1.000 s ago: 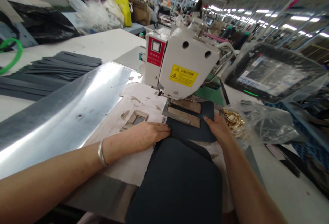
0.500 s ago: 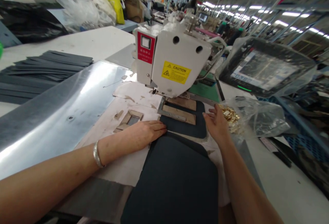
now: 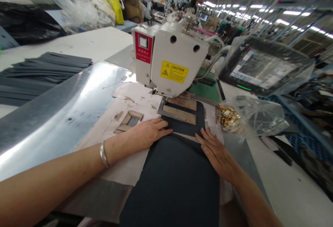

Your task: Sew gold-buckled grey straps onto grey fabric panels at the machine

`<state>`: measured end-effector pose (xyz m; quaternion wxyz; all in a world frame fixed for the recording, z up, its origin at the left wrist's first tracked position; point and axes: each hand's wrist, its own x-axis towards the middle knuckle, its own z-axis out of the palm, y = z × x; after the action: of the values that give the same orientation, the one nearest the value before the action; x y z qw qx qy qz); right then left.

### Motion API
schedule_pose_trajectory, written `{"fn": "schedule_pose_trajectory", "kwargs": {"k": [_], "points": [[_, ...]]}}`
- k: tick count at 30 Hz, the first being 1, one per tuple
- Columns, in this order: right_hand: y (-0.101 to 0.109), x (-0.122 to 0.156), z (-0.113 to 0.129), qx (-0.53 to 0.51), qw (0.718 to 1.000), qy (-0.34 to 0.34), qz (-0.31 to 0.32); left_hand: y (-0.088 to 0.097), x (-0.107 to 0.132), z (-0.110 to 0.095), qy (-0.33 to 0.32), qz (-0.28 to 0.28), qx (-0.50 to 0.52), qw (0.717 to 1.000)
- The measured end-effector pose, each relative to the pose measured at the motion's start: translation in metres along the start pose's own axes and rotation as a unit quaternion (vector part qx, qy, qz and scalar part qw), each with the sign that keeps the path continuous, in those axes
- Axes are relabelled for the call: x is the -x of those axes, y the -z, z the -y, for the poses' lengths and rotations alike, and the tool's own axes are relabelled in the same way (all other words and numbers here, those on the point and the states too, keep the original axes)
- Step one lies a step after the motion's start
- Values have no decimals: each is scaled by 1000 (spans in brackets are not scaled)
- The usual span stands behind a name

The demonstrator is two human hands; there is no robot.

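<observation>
A dark panel (image 3: 182,124) lies beneath the metal clamp frame (image 3: 179,116) of a white sewing machine (image 3: 179,53). Nearer to me, more dark panels (image 3: 179,182) lie in a stack, their far edge close to the first panel. My left hand (image 3: 148,133), with a silver bangle at the wrist, rests its outstretched fingers at the left edge of the clamped panel and the stack's far corner. My right hand (image 3: 218,152) lies flat with fingers spread, its fingertips at the near right corner of the clamped panel and its palm over the stack's right edge.
Gold-coloured metal pieces (image 3: 229,116) sit by a clear plastic bag (image 3: 267,116) on the right. A plastic-covered control screen (image 3: 262,67) stands above them. Dark strips (image 3: 47,69) are piled at left, beside a shiny metal plate (image 3: 78,95). A small frame-shaped template (image 3: 130,121) lies left of the clamp.
My right hand has come down and toward me, from beside the clamped panel's right edge onto its near corner and the stack. My left hand has shifted slightly, its fingers now more spread.
</observation>
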<state>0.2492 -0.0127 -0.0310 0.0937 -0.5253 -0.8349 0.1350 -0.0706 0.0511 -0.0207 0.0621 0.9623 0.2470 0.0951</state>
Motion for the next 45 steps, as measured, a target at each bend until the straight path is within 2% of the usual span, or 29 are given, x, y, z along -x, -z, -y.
{"fn": "schedule_pose_trajectory", "kwargs": {"k": [6, 12, 15, 20, 28, 36, 39, 42, 45], "points": [[2, -3, 6, 31, 999, 6, -14, 3, -4, -3, 10, 15, -35, 999], [-1, -4, 8, 13, 995, 9, -99, -8, -1, 2, -8, -16, -46, 999], [-1, -9, 7, 16, 992, 9, -122, -12, -1, 5, -18, -20, -63, 998], [-1, -16, 3, 30, 988, 22, -149, -7, -5, 1, 1, -6, -95, 995], [-1, -13, 9, 57, 986, 14, -154, -4, -8, -1, 13, 5, -97, 995], [-8, -5, 0, 28, 981, 33, -187, -3, -2, -5, 26, 6, -80, 996], [-8, -4, -2, 18, 984, 27, -175, -2, -1, -8, 35, 2, -69, 997], [-3, -16, -8, 35, 986, -3, -161, -3, -1, -8, 38, -2, -62, 997], [2, -42, -21, 65, 985, -24, -160, -5, -3, -7, 41, -1, -67, 997]]}}
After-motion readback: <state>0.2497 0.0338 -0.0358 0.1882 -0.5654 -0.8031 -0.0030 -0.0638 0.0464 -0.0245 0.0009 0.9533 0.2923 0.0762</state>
